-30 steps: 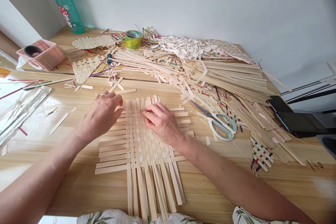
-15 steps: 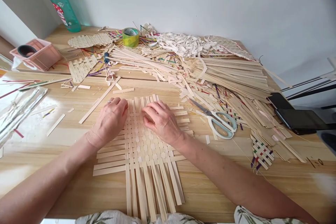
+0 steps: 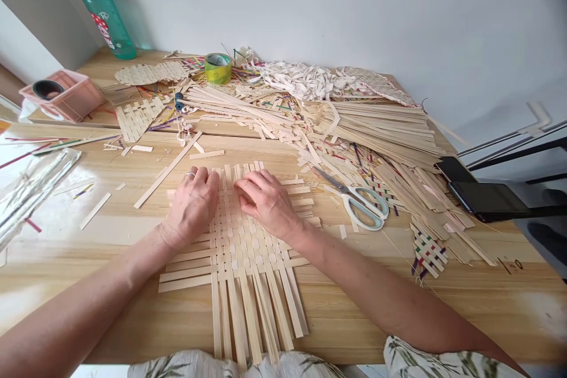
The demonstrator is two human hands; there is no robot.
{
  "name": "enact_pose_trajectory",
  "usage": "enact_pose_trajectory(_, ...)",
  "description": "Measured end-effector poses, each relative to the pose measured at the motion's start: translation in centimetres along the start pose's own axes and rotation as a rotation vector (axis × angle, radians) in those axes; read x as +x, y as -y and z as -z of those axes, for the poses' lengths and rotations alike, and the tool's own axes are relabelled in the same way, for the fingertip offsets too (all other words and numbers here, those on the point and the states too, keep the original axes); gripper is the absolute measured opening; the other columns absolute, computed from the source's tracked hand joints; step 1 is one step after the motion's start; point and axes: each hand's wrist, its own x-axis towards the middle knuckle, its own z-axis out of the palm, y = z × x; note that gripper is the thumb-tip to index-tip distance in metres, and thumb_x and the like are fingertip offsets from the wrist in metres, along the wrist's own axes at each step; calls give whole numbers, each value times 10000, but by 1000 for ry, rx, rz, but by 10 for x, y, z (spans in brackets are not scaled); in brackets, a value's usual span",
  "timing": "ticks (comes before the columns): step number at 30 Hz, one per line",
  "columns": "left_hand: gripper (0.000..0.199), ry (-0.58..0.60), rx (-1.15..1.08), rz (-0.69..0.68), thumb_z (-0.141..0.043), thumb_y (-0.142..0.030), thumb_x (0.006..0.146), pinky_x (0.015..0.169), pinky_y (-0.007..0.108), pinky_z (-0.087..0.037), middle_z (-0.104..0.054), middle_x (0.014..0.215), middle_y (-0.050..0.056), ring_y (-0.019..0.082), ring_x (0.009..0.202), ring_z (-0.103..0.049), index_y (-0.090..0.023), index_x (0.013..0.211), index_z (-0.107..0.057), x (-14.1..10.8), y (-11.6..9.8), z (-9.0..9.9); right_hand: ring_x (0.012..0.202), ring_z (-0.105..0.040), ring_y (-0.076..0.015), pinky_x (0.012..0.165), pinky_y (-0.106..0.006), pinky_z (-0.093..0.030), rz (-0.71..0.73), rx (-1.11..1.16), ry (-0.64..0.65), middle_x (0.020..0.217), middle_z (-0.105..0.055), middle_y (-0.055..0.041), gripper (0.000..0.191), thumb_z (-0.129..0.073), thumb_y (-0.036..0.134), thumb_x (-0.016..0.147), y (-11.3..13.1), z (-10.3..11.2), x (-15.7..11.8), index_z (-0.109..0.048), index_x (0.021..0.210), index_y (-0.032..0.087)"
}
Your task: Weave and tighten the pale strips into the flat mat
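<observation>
A mat of pale flat strips, woven in an over-and-under pattern (image 3: 241, 248), lies on the table before me, its long loose ends fanning toward my body and out to both sides. Over its upper left edge, my left hand (image 3: 197, 201), with a ring on one finger, is closed with curled fingers at the strips. My right hand (image 3: 264, 199) rests over the upper right part, thumb and fingers pinched together at a strip. Both sets of fingertips are partly hidden. Scissors with pale handles (image 3: 367, 209) lie to the right of the mat.
Along the back are a blue-green bottle (image 3: 108, 20), a pink basket (image 3: 75, 100), a tape roll (image 3: 218, 69) and a pile of strips (image 3: 376, 130). Phones (image 3: 485, 199) sit at the right. A clear bag of strips (image 3: 35, 183) lies left. Short offcuts are scattered about.
My left hand has moved slightly right along the mat's upper edge, and my right hand slightly left, bringing them closer together. The view has shifted a little; the mat stays about in place.
</observation>
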Motion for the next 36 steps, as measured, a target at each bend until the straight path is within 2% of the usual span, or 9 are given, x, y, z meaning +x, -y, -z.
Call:
enact_pose_trajectory(4, 190, 12, -62, 31, -428, -194, 979, 761, 376, -475, -623, 914, 118, 283, 897, -575, -158, 948, -612, 0, 4, 2, 944, -574, -234, 866, -369, -509, -52, 124, -75, 988, -671, -70, 227, -586, 71, 847, -4, 2, -5, -638, 1035, 187)
enact_pose_trajectory(7, 216, 4, -72, 44, -412, -243, 1002, 769, 370, -462, -624, 916, 112, 275, 894, -573, -164, 957, -608, 1, 4, 1, 938, -566, -235, 866, -364, -503, -87, 100, -110, 965, -673, -71, 202, -556, 48, 842, -6, 3, -8, -639, 970, 181)
enact_pose_trajectory(12, 206, -43, 44, 1, -414, -237, 995, 746, 378, -433, -611, 927, 118, 291, 908, -564, -187, 936, -604, 2, -2, -6, 899, -547, -243, 821, -377, -492, -58, -39, -24, 939, -674, -76, 171, -532, 57, 849, -5, 3, -6, -636, 918, 175)
enact_pose_trajectory(16, 163, -36, 13, -27, -437, -164, 948, 753, 389, -426, -611, 928, 119, 296, 925, -560, -202, 920, -593, 3, -6, -9, 942, -541, -273, 826, -415, -489, -98, -71, 38, 946, -653, -97, 162, -560, 68, 828, -3, 0, -2, -627, 924, 180)
enact_pose_trajectory(20, 114, -104, -342, 50, -479, -181, 910, 756, 369, -427, -611, 866, 91, 254, 859, -560, -195, 819, -545, 5, 0, -9, 962, -583, -242, 864, -413, -507, -167, 256, -6, 961, -657, -73, 125, -590, 112, 846, -11, 6, -1, -626, 932, 196)
enact_pose_trajectory(23, 134, -165, -633, 151, -465, -251, 921, 637, 297, -418, -580, 742, 30, 171, 668, -519, -196, 810, -516, 7, 13, -8, 913, -634, -182, 817, -358, -539, -320, 655, -93, 978, -681, -51, 77, -579, 224, 911, -24, 16, 0, -632, 962, 198)
enact_pose_trajectory(25, 161, -208, -762, 210, -462, -306, 921, 558, 257, -387, -562, 695, 6, 135, 591, -482, -191, 823, -518, 11, 23, -8, 901, -646, -161, 814, -331, -538, -420, 795, -181, 967, -681, -37, 120, -588, 299, 924, -32, 24, 3, -638, 958, 196)
enact_pose_trajectory(30, 239, -287, -1009, 283, -544, -406, 868, 498, 236, -337, -552, 638, -7, 106, 534, -421, -182, 785, -537, 19, 40, -13, 804, -640, -128, 794, -299, -530, -463, 910, -285, 859, -667, -8, 139, -633, 320, 874, -44, 44, 11, -648, 921, 189)
enact_pose_trajectory(36, 249, -270, -1055, 283, -588, -435, 837, 518, 230, -361, -572, 661, -5, 118, 576, -470, -190, 800, -561, 19, 44, -13, 705, -605, -115, 663, -263, -512, -385, 932, -209, 761, -638, 9, 151, -672, 316, 822, -38, 66, 17, -644, 881, 180)
